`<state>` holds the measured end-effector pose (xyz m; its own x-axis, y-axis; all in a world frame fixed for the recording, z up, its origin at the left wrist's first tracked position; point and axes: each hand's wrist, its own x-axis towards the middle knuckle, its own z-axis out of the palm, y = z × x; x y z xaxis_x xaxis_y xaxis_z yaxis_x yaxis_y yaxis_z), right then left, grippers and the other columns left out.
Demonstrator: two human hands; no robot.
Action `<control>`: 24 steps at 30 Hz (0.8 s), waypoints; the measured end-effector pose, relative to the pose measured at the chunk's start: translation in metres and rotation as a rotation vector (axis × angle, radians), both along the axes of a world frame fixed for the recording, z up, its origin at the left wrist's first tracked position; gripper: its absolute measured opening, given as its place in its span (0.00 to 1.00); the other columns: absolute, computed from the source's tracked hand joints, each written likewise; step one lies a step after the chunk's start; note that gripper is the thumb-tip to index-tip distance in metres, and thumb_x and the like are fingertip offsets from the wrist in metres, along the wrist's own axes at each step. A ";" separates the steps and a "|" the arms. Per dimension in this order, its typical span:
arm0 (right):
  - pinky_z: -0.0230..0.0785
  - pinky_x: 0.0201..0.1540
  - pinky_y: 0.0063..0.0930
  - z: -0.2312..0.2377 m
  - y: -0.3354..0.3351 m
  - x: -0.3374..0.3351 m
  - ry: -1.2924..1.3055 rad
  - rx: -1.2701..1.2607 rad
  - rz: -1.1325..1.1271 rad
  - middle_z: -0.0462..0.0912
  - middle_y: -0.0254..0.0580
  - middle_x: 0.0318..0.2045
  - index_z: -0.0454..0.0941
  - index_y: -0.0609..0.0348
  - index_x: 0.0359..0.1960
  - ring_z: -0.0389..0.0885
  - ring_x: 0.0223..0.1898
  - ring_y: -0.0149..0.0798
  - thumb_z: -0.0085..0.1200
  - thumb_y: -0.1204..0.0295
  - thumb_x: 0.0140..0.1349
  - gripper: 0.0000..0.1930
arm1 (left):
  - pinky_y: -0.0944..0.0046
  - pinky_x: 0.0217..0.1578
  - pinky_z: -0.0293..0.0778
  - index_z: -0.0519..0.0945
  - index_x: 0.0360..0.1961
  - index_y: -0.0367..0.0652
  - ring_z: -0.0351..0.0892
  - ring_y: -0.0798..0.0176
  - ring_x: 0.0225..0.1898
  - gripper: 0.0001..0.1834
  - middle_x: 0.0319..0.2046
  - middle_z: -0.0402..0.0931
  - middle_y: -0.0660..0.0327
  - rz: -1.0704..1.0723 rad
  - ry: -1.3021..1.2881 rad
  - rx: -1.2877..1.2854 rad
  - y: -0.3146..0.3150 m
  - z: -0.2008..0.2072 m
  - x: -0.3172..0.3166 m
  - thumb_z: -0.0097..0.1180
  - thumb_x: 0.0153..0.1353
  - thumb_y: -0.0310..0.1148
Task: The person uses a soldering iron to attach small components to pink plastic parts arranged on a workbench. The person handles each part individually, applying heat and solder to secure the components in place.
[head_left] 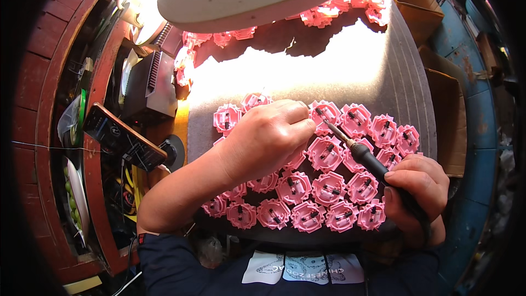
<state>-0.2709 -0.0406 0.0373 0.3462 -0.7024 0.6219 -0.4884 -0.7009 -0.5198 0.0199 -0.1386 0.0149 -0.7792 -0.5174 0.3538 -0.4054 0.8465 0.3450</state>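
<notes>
My right hand [421,186] is wrapped around the dark handle of a soldering iron [370,160]. The iron's metal tip points up and left, over a pink plastic housing [324,116]. Close beside that housing, my left hand [279,129] has its fingers pinched together. Whatever lies between those fingers is hidden. Rows of similar pink housings [326,154] cover the near part of the grey work surface [383,96]. Small black and metallic parts sit inside them. My left forearm and hand cover several housings.
A white lamp [252,0] hangs over the far side, casting a bright patch. More pink housings [323,15] are heaped at the back. On the left are a phone [125,138] on a stand and a dark box [156,87]; cardboard boxes [448,115] stand at right.
</notes>
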 end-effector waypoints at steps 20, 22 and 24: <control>0.78 0.31 0.36 0.004 0.004 -0.003 0.025 0.004 -0.041 0.84 0.46 0.28 0.84 0.61 0.39 0.86 0.27 0.46 0.69 0.81 0.45 0.16 | 0.54 0.39 0.82 0.83 0.41 0.38 0.86 0.49 0.38 0.10 0.36 0.82 0.56 0.054 0.020 0.039 0.008 0.017 0.008 0.69 0.58 0.20; 0.78 0.31 0.35 0.003 0.004 -0.003 0.024 -0.004 -0.043 0.84 0.46 0.28 0.84 0.61 0.39 0.86 0.27 0.47 0.69 0.81 0.45 0.16 | 0.54 0.40 0.82 0.83 0.41 0.37 0.85 0.48 0.38 0.10 0.36 0.82 0.56 0.070 0.005 0.075 0.011 0.019 0.011 0.69 0.58 0.19; 0.77 0.30 0.34 0.004 0.004 -0.002 0.022 -0.010 -0.043 0.84 0.46 0.28 0.84 0.61 0.39 0.87 0.27 0.46 0.68 0.81 0.45 0.16 | 0.53 0.41 0.82 0.83 0.40 0.37 0.85 0.48 0.38 0.09 0.37 0.82 0.55 0.067 0.028 0.080 0.013 0.019 0.011 0.69 0.58 0.19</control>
<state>-0.2732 -0.0362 0.0410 0.3297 -0.7105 0.6217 -0.5294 -0.6844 -0.5013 0.0312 -0.1252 0.0344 -0.7321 -0.5956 0.3306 -0.4494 0.7870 0.4228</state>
